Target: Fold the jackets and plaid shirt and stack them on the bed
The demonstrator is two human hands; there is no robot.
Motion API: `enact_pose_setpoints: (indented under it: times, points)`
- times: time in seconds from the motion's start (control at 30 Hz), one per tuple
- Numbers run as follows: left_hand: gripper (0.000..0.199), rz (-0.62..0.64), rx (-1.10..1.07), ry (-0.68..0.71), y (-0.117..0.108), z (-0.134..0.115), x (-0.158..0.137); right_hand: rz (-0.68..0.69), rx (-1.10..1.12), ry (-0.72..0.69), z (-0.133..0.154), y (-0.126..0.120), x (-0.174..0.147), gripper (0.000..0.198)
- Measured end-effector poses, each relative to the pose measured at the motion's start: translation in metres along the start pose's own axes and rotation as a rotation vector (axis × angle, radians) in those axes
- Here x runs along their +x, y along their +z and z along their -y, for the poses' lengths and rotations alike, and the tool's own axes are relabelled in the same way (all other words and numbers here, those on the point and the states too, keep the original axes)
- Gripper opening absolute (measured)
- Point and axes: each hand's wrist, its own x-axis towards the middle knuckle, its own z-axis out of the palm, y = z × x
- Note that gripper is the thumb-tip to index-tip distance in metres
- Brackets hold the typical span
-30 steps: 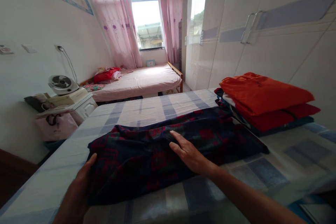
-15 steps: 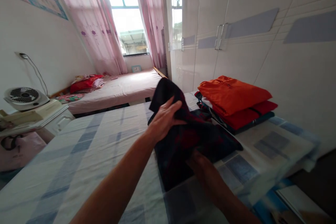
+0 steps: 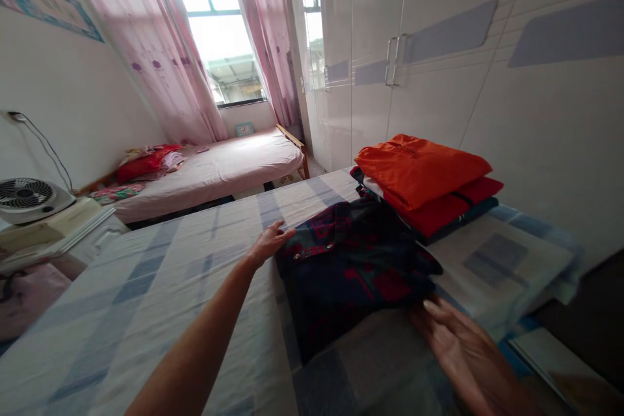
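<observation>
A dark shirt (image 3: 361,273) with a red and green pattern lies partly folded on the bed in front of me, its collar toward the upper left with small snaps near it. At its left edge, beside the collar, is my left hand (image 3: 267,246), open with fingers stretched out and touching or almost touching the cloth. My right hand (image 3: 463,351) is by the shirt's near right corner, fingers extended and the fingertips against the fabric; it is slightly blurred. A stack of folded clothes, with an orange garment (image 3: 422,169) on top and a red one (image 3: 453,208) beneath, sits just beyond the shirt.
The bed has a blue and white checked sheet (image 3: 195,286). A white wardrobe (image 3: 439,97) stands along the right. Farther back is a pink-covered bed (image 3: 229,166) with a red cloth heap (image 3: 146,166). At left, a fan (image 3: 32,198) rests on a cabinet (image 3: 92,234).
The lifted part of the shirt has been laid down flat. My left hand has let go and moved left; my right hand has moved right along the near edge.
</observation>
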Motion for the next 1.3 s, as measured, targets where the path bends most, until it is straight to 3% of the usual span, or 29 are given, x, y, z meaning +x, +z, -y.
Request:
enact_pose_setpoints:
  times: [0.13,0.27,0.33,0.47,0.63,0.77,0.87,0.93,1.0,1.1,1.17,1.3]
  points:
    - [0.069,0.113,-0.091,-0.027,0.003,0.001,0.002,0.068,0.059,0.068,0.016,0.018,0.025,0.030]
    - [0.042,0.271,-0.190,-0.042,0.004,-0.007,-0.001,0.042,0.014,0.144,0.028,0.033,0.050,0.019]
    - [0.034,0.290,-0.247,-0.050,0.002,-0.013,-0.007,0.031,-0.018,0.181,0.033,0.041,0.059,0.017]
    - [0.028,0.239,-0.400,-0.070,-0.008,-0.028,-0.024,0.028,-0.090,0.215,0.037,0.060,0.069,0.015]
    - [0.025,0.172,-0.621,-0.120,-0.032,-0.037,-0.050,0.169,-0.249,0.317,0.041,0.099,0.080,0.015]
    - [0.024,0.006,-0.764,-0.141,-0.056,-0.021,-0.089,0.348,-0.353,0.312,0.041,0.148,0.098,0.018]
    - [0.025,-0.182,-0.842,-0.234,-0.066,0.010,-0.133,0.483,-0.447,0.272,0.026,0.175,0.113,0.015]
    - [0.028,-0.174,-0.728,-0.302,-0.071,0.038,-0.165,0.501,-0.549,0.227,0.008,0.181,0.123,0.012]
    - [0.034,-0.160,-0.410,-0.329,-0.076,0.067,-0.193,0.466,-0.659,0.168,-0.012,0.178,0.132,0.006]
    - [0.045,-0.313,0.108,-0.301,-0.090,0.094,-0.216,0.402,-0.744,0.096,-0.033,0.165,0.141,0.007]
    - [0.051,-0.371,0.249,-0.228,-0.100,0.097,-0.213,0.376,-0.775,0.054,-0.037,0.160,0.145,0.012]
    - [0.050,-0.281,0.275,-0.036,-0.108,0.083,-0.168,0.400,-0.935,-0.034,-0.035,0.161,0.149,0.017]
